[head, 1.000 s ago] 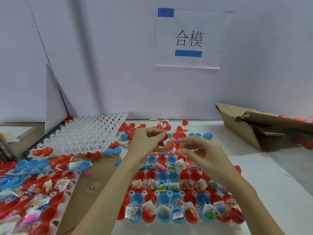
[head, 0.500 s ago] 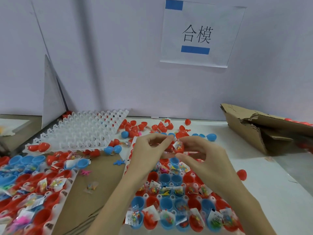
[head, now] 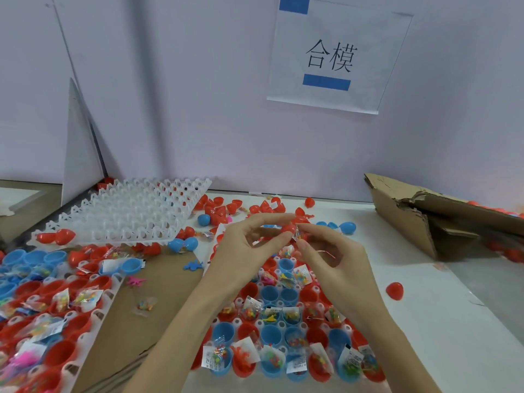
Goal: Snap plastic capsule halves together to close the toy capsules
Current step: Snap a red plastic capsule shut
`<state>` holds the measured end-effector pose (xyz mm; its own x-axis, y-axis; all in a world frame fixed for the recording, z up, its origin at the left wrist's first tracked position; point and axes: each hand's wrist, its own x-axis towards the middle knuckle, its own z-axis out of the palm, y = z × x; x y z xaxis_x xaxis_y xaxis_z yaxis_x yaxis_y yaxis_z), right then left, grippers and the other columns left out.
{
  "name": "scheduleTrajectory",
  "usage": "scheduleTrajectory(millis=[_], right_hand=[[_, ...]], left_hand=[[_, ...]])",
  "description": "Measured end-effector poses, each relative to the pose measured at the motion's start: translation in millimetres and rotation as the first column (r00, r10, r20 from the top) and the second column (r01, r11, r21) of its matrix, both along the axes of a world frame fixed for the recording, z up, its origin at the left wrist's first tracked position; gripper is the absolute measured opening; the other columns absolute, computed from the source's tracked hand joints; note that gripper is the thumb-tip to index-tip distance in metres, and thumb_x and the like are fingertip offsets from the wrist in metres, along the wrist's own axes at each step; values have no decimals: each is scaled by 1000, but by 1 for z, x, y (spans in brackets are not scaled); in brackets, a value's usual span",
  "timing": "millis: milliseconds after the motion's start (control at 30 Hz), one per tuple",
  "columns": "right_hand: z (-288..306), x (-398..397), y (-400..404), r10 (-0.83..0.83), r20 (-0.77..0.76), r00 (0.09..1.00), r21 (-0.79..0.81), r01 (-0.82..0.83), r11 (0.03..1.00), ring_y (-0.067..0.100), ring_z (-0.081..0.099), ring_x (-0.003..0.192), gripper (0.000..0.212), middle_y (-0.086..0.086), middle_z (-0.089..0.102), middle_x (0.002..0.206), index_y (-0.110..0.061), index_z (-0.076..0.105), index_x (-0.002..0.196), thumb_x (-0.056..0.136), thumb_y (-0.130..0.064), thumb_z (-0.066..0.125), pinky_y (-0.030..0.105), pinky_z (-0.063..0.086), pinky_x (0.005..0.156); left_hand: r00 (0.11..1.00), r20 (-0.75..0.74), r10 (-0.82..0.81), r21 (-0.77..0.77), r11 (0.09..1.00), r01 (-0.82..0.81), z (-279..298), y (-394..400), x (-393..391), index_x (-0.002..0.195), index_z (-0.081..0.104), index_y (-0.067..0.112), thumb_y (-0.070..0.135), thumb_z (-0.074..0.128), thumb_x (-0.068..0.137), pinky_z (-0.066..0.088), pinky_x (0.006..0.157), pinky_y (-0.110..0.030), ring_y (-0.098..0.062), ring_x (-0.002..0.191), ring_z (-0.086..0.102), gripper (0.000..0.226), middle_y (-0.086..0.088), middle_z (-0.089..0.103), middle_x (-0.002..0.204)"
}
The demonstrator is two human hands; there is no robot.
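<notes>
Left hand (head: 243, 245) pinching a red capsule half (head: 287, 229) by thumb and forefinger, right hand (head: 334, 256) pinching a small clear packet (head: 298, 235) against it, both raised above the filled tray (head: 283, 321). White tabletop (head: 453, 336) strewn with loose red and blue halves; empty white tray (head: 127, 211) left, torn cardboard box (head: 425, 217) right, paper sign (head: 334, 55) taped on lilac wall (head: 184, 95).

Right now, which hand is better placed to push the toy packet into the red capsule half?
Probably the right hand: its fingertips pinch the toy packet beside the red capsule half, which the left hand pinches above the filled tray.
</notes>
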<state>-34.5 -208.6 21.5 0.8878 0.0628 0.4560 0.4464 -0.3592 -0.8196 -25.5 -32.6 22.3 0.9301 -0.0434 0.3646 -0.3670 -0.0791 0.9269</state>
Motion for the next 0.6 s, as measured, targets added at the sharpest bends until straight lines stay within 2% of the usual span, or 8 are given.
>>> scheduleTrajectory(millis=[133,333,500,600], right_hand=[[0,-1,1,-3,80,997,-43,6,999,8,69,97,40,-6,71,110,-21,71,125,86,-30,70,21,59,85],[-6,2,2,-20,209,978,-171,56,984,0,63,100,38,-8,66,113,-24,68,128,90,-23,66,9,51,87],[-8,1,5,14,255,967,-126,19,992,-1,62,105,40,-19,61,113,-36,58,129,90,-28,65,7,51,85],[-5,0,5,15,275,961,-81,8,997,1,64,106,40,-21,62,113,-36,59,127,89,-31,69,11,53,86]], left_hand=[[1000,6,11,-21,1000,-11,-1,0,0,110,77,34,26,79,89,56,85,-15,-2,104,71,23,20,75,110],[999,36,27,-22,999,-26,-4,0,-1,102,79,29,25,83,84,55,85,-14,-5,97,74,19,13,78,100],[998,45,49,-20,999,-48,-1,0,-1,100,79,27,26,83,85,58,86,-18,-7,96,74,16,14,77,100],[999,33,36,-28,999,-35,3,-1,-3,99,79,26,28,81,86,60,87,-24,-10,94,75,13,11,78,98]])
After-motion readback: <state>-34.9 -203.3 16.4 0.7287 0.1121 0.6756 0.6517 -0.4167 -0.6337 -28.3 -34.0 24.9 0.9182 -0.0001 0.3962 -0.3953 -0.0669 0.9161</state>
